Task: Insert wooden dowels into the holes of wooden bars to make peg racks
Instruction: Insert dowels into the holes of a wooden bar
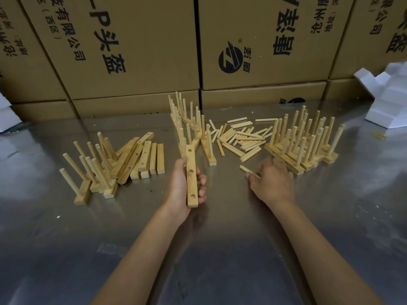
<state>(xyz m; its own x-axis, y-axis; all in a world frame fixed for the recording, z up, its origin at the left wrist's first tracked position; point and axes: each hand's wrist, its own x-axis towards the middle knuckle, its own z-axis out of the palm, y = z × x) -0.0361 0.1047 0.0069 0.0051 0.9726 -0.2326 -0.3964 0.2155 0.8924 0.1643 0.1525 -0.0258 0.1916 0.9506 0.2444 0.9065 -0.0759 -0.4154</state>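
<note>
Holding the bar [191, 178] upright-faced above the desk [220, 249], three empty holes showing, the left hand [182, 186] has its grip curled round it. Over on the right, the right hand [272, 182] pinches one dowel [247, 170], grip clamped on it near the loose dowel pile [240, 137]. Best move, I'd say: steady the bar, line the dowel square over a hole, press straight. Finished racks [301, 142] stand just beside.
</note>
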